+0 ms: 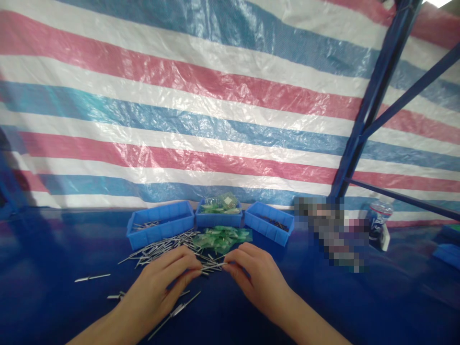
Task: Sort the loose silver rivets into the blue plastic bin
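Observation:
Between my two hands runs a thin metal rod. My left hand pinches its left end, and my right hand pinches its right end. Just beyond them lies a pile of similar metal rods, beside a heap of small green plastic packets. Nearer to me, a rod with a thicker middle rests on the blue table, partly beside my left wrist. Another such rod lies farther left.
Three blue bins stand behind the piles: the left bin holds rods, the middle bin green packets, the right bin small dark pieces. A bottle and a pixelated area are at the right. Striped sheeting hangs behind.

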Available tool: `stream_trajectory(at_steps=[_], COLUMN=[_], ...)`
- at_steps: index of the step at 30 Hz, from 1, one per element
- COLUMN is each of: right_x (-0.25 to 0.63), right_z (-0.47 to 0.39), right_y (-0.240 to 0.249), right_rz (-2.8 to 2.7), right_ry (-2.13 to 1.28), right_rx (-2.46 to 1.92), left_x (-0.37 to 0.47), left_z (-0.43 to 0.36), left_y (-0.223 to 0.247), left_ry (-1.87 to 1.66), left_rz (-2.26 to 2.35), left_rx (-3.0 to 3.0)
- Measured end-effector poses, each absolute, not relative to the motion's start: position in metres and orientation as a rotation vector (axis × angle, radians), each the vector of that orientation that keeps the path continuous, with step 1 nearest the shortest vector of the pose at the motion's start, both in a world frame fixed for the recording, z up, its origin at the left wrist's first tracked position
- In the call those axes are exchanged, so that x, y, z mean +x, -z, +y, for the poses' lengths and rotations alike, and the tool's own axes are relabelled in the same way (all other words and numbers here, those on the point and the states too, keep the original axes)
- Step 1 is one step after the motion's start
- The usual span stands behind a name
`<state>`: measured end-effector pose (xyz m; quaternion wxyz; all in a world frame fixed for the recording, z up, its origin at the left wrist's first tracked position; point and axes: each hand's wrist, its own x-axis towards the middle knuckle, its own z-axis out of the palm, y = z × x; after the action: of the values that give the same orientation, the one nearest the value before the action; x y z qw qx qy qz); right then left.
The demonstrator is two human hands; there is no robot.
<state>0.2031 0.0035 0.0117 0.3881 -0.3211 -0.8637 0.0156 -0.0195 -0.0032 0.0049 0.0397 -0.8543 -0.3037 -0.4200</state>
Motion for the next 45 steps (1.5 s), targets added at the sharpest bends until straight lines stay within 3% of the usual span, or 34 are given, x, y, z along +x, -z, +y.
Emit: stream_trajectory(at_steps=[45], right_x=[0.199], right_z=[-0.001], right_y=[-0.02], right_rz=[-2.367], right_ry=[-0.168], right_rx=[-1.069], left_x=[-0.023], left_z=[-0.003], left_y=[-0.006], left_ry=[1.187], left_rz=[-0.953], left_rx=[-2.632])
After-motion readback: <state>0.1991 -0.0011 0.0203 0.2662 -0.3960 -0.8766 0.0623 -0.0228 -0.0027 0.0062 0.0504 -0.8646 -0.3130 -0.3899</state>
